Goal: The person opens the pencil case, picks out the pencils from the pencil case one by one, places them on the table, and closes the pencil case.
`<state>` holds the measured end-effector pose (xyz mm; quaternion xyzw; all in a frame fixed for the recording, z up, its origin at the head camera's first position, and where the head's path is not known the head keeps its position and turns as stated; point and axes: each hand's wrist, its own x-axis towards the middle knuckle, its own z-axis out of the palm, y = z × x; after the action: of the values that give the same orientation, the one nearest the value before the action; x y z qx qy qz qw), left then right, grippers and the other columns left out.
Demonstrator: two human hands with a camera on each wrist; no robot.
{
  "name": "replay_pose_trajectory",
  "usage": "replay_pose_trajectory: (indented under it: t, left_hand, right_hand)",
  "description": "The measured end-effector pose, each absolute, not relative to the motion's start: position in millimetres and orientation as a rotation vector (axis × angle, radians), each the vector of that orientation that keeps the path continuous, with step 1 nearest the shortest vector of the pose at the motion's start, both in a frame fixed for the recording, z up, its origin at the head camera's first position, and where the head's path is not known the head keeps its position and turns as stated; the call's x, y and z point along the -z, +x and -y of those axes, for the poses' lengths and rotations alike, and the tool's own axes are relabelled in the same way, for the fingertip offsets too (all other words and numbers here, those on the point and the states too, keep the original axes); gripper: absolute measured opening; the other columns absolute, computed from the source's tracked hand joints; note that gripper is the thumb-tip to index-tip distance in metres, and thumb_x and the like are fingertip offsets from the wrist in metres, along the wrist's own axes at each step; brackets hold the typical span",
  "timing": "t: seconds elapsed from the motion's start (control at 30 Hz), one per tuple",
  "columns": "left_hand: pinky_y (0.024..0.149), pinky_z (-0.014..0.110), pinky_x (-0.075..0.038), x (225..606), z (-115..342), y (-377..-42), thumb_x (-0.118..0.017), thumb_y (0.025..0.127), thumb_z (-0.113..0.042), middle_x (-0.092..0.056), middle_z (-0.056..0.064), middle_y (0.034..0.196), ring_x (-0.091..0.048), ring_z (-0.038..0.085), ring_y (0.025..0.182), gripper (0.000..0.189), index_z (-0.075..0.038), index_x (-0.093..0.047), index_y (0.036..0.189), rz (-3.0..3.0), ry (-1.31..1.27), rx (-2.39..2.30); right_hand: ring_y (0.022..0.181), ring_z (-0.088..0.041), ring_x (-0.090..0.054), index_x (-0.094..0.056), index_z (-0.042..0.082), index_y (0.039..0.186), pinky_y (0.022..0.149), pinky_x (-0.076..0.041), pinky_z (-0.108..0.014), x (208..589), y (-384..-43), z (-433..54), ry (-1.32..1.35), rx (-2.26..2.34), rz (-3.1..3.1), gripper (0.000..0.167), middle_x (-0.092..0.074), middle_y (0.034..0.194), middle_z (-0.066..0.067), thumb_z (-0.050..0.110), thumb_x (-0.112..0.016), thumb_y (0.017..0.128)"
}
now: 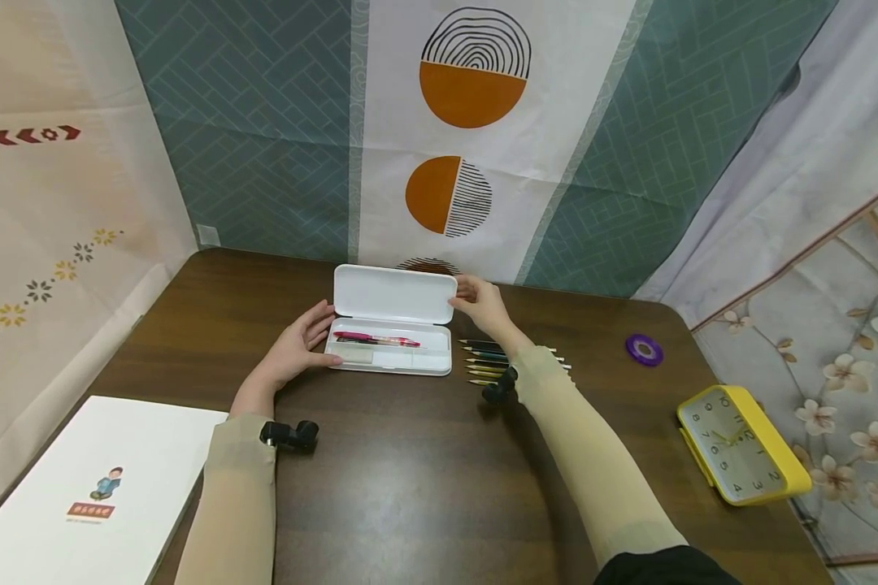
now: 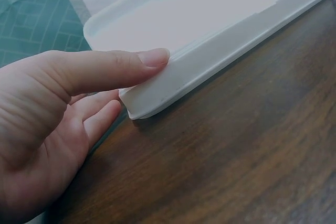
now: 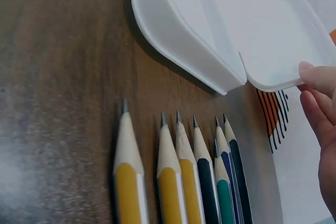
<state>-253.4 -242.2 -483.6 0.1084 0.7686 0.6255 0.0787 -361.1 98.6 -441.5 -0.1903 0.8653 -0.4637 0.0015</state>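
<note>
A white pencil case (image 1: 430,363) lies on the table with its lid (image 1: 395,294) raised at the back. Inside it are a pink pen (image 1: 376,339) and a pale block (image 1: 354,355). My left hand (image 1: 293,345) holds the case's left end, thumb on the near side and fingers around the end. With thumb and fingers, my right hand (image 1: 483,307) pinches the right edge of the lid. Beneath my right forearm, several sharpened pencils (image 3: 170,190) lie in a row just right of the case, points toward it; some are yellow, others dark or green.
A white box or book (image 1: 36,455) with a small printed figure lies at the left on the brown table (image 1: 380,471). At the right are a purple tape roll (image 1: 644,349) and a yellow alarm clock (image 1: 742,445). A patterned cloth (image 1: 278,162) hangs behind the table.
</note>
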Motion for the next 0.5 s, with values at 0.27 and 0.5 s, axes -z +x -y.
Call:
replay_pose_trajectory:
  t: [0.27,0.5]
  left_hand:
    - [0.118,0.045,-0.024,484,241,-253,-0.079,0.077,0.004,-0.02,0.021,0.161,-0.022,0.036,0.148,0.11,-0.001,-0.004,0.157,-2.333,0.319,-1.866]
    - [0.12,0.047,-0.023,478,242,-251,-0.076,0.082,0.001,-0.025,0.023,0.158,-0.025,0.035,0.147,0.101,0.0,-0.008,0.156,-2.372,0.297,-1.878]
  right_hand:
    - [0.102,-0.034,-0.068,-0.062,-0.003,0.122,0.093,-0.057,-0.043,441,-351,-100,-0.641,1.493,-2.739,0.036,-0.07,0.111,-0.022,0.006,-0.071,0.088]
    - [0.097,-0.033,-0.07,-0.065,-0.002,0.115,0.088,-0.059,-0.043,438,-339,-102,-0.682,1.494,-2.756,0.03,-0.071,0.107,-0.021,0.005,-0.073,0.087]
